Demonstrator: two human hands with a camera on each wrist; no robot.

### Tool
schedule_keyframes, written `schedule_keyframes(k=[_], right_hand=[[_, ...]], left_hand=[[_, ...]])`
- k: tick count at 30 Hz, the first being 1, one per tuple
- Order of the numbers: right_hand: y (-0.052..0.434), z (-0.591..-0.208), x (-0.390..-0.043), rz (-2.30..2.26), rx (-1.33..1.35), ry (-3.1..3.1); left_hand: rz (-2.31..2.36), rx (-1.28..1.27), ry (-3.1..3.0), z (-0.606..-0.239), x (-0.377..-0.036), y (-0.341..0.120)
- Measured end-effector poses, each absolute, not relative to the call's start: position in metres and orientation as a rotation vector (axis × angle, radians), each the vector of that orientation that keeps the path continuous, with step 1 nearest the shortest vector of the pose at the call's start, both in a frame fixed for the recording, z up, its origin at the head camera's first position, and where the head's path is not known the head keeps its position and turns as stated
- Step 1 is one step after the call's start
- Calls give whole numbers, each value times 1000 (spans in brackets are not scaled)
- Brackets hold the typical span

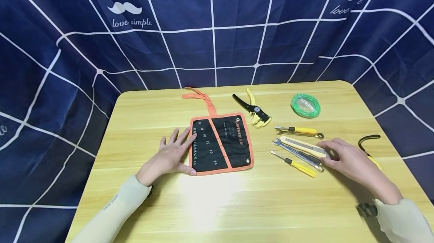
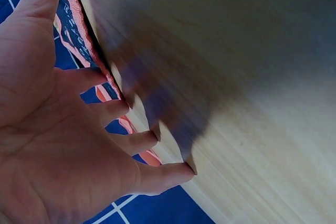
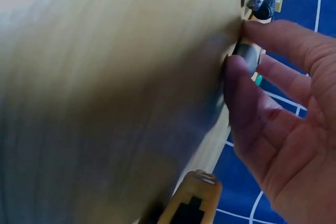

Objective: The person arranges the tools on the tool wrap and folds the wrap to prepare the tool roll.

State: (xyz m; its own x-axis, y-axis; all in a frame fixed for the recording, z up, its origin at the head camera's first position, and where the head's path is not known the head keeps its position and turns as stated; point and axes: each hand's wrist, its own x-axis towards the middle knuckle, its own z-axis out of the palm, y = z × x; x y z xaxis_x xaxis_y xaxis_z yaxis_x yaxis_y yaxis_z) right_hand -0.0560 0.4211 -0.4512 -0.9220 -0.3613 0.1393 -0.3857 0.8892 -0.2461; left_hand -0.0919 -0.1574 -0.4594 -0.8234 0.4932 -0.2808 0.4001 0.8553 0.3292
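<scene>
Left hand (image 1: 169, 156) laid flat, fingers spread, on left edge of tool roll (image 1: 222, 144), sizes 6–14 printed. Right hand (image 1: 349, 158) fingertips pinched on utility knife (image 1: 305, 146), right of centre.

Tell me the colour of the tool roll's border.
Orange, edging the black tool roll; head view shows it best.

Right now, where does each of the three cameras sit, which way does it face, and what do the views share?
Head: worn high, looking forward and down at the table; shows both sleeved forearms, the left hand flat at the tool roll, the right hand on a utility knife.
Left wrist: under the palm, facing the fingertips; shows the left hand and the roll's orange edge.
Right wrist: beside the palm, facing the fingers; shows the right hand pinching a grey end.
Shared: head and left wrist both show the roll.
</scene>
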Motion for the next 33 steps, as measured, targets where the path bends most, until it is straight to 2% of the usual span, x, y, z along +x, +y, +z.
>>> schedule_keyframes(k=[20,26,33], right_hand=[[428,-454,-53,506,692,-2854],[423,-445,-50,495,648,-2869],[406,-433,-46,527,738,-2823]], left_hand=[[323,648,2668,-459,-93,-156],[350,670,2658,-457,-92,-156],[360,702,2661,-459,-91,-155]])
